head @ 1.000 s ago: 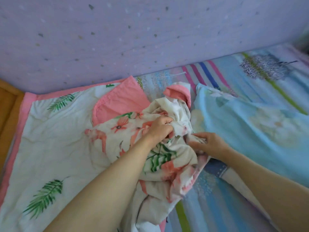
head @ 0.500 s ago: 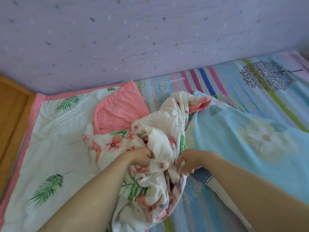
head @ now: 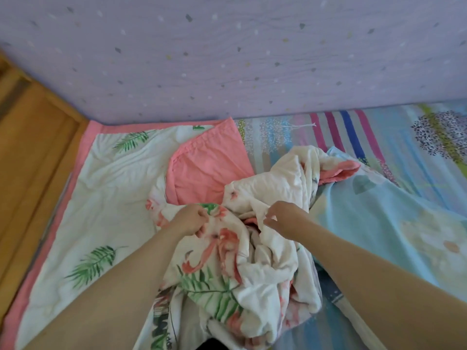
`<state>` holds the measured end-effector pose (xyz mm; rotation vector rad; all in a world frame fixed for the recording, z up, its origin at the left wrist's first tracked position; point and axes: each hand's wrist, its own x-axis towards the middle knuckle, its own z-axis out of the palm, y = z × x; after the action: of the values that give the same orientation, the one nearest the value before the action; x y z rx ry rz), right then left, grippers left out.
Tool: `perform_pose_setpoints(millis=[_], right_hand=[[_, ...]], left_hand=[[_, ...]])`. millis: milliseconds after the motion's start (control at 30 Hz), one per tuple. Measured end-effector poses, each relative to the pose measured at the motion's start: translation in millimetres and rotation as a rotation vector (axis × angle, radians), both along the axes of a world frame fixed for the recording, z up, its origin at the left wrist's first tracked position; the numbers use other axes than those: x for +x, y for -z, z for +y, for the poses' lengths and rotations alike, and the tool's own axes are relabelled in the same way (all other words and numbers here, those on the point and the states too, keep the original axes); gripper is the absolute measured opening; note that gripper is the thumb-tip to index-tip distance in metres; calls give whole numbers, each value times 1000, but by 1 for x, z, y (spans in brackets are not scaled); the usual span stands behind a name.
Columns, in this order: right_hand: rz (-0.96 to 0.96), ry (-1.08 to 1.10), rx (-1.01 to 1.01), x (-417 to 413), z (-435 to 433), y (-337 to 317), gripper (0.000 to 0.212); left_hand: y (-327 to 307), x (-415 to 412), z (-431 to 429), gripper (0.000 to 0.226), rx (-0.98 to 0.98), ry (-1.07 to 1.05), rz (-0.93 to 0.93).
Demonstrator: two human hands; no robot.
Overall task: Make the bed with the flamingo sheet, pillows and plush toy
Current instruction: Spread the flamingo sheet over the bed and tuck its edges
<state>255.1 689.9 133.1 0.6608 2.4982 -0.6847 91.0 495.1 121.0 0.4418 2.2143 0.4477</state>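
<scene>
The flamingo sheet [head: 222,269], white with pink flamingos, green leaves and a pink underside, lies bunched in the middle of the bed, with its left part spread flat towards the pink border. My left hand [head: 189,221] pinches a fold of it at the bunch's upper left. My right hand [head: 285,218] pinches a white fold just to the right. A light blue pillow [head: 394,228] with a pale flower print lies to the right, touching the bunch. No plush toy is in view.
A striped, tree-printed mattress cover [head: 353,130] shows at the back right. A lilac speckled wall [head: 227,54] runs along the far side of the bed. A wooden bed frame [head: 32,152] borders the left side.
Both hands have shifted grips on the bunched sheet and drawn apart, and more of the flamingo print now shows between them. The view has tilted slightly.
</scene>
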Motion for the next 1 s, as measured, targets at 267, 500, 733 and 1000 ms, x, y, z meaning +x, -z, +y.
perform_pose_setpoints(millis=[267, 500, 733, 1000], right_hand=[[-114, -3, 148, -68, -15, 19, 27], [-224, -104, 37, -117, -37, 40, 43], [-300, -361, 225, -152, -69, 70, 43], [-300, -432, 436, -161, -69, 105, 63]], left_hand=[[68, -69, 9, 23, -84, 431, 207], [113, -81, -3, 39, -157, 455, -45], [135, -81, -52, 76, -335, 562, -298], [140, -85, -78, 27, -270, 354, 290]])
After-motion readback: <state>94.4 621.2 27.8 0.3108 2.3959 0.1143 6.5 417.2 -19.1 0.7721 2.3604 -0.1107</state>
